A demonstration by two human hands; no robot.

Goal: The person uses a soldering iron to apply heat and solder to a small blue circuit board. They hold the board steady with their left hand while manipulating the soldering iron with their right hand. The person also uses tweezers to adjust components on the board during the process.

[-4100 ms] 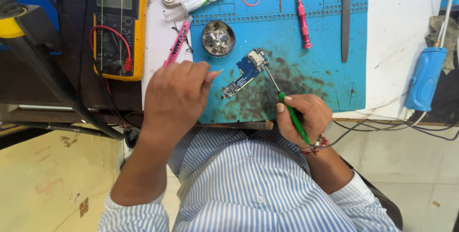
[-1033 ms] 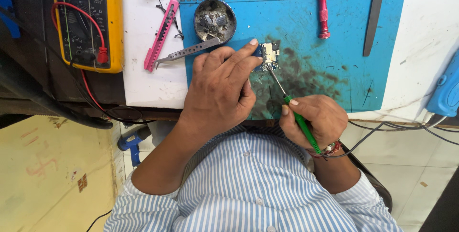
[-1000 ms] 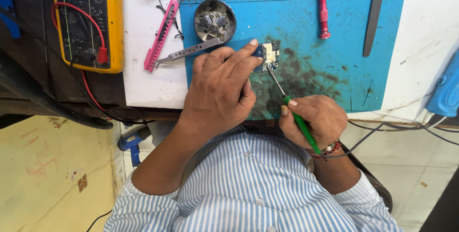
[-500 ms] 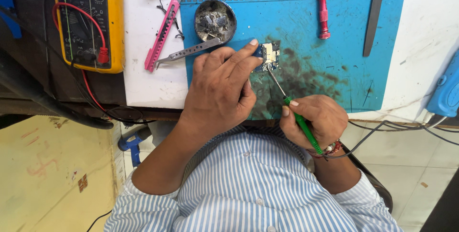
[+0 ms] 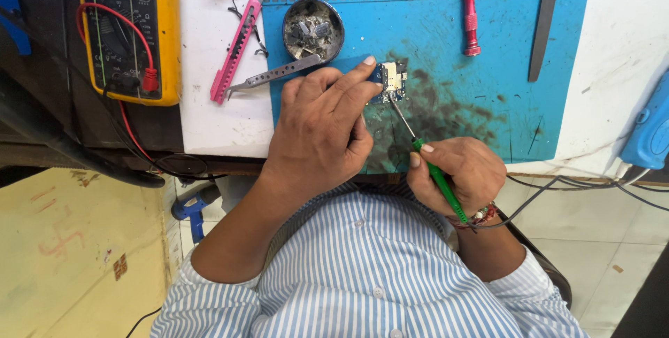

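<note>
A small blue circuit board [image 5: 392,79] lies on the blue work mat [image 5: 488,80], which is smeared with dark residue. My left hand [image 5: 324,125] covers the board's left part and presses it down with the fingertips. My right hand [image 5: 456,171] grips a green-handled tool [image 5: 435,174] like a pen. Its thin metal tip [image 5: 401,115] slants up to the board's lower edge and touches it.
Metal tweezers [image 5: 275,74], a pink utility knife [image 5: 237,49] and a round tin of scraps [image 5: 313,30] lie left of the board. A yellow multimeter [image 5: 129,28] sits far left. A red screwdriver [image 5: 469,7] and a metal blade [image 5: 543,17] rest on the mat's right.
Since four seconds ago the view has shifted closer and my left hand has slid up over the board. Over the last second both hands hold almost still.
</note>
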